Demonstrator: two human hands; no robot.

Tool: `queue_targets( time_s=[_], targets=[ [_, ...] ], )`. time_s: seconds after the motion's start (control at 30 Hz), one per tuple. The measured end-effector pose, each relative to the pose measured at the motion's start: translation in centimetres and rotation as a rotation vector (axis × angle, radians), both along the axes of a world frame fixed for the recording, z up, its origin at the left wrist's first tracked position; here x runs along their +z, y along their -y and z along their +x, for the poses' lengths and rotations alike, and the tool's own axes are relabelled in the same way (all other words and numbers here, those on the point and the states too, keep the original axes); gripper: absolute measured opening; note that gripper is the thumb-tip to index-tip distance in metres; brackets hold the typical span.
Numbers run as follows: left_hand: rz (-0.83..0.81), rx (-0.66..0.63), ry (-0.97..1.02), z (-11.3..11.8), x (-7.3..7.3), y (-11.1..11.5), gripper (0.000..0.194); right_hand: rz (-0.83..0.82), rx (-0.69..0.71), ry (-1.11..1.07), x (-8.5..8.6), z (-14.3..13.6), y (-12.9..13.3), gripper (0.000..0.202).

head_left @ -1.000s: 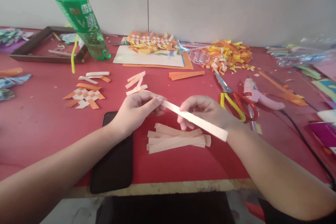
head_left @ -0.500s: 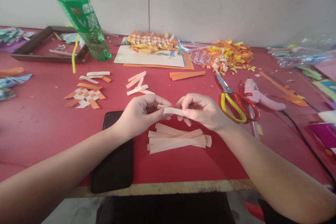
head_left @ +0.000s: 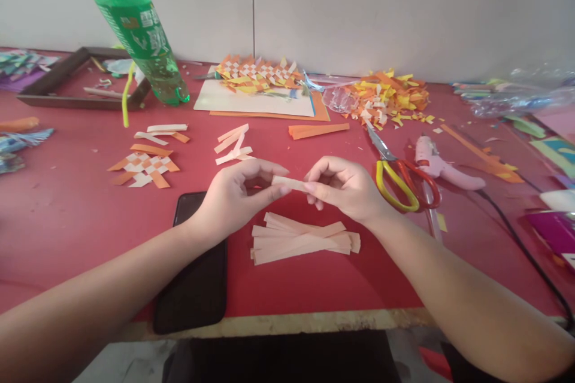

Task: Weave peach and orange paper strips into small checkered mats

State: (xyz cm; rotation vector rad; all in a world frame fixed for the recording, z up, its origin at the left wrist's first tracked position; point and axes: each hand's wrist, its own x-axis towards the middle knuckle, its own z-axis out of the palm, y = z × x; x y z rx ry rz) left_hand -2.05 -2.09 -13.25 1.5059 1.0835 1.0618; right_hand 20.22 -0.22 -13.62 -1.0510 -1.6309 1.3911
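Note:
Between my two hands is a short pale paper strip [head_left: 291, 182], held roughly level above the table. My left hand [head_left: 245, 194] pinches its left end between thumb and fingers. At the strip's right end, my right hand [head_left: 341, 187] pinches with thumb and forefinger. Just below lies a loose pile of longer pale paper strips [head_left: 300, 241]. Several folded pale strips [head_left: 233, 143] rest beyond my left hand. Farther left is a woven orange-and-white paper piece [head_left: 146, 167] with a few strips behind it. A bundle of orange strips [head_left: 318, 130] lies beyond my hands.
Scissors [head_left: 395, 176] and a pink glue gun [head_left: 444, 164] with a black cord lie right of my hands. A black phone [head_left: 193, 287] sits under my left forearm. Behind are a green bottle [head_left: 144, 42], a dark frame [head_left: 58, 99] and heaped paper scraps [head_left: 390, 96].
The strip's two ends, seen apart before, now lie together as one doubled strip. My right thumb has slid a little left along it. Other things are unmoved.

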Motion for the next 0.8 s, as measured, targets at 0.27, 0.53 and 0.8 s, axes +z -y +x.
queue_targets(
  time_s=[0.27, 0.53, 0.8],
  targets=[
    [-0.006, 0.053, 0.015, -0.1, 0.1, 0.0, 0.02, 0.01, 0.055, -0.147, -0.3, 0.0, 0.0, 0.019],
    [-0.049, 0.072, 0.066, -0.2, 0.1, -0.2, 0.021, 0.065, -0.038, -0.146, -0.7, 0.3, -0.4, 0.015],
    [-0.062, 0.083, 0.102, -0.3, -0.1, -0.2, 0.02, 0.08, -0.083, -0.147, -1.0, 0.2, -0.7, 0.017]
  ],
)
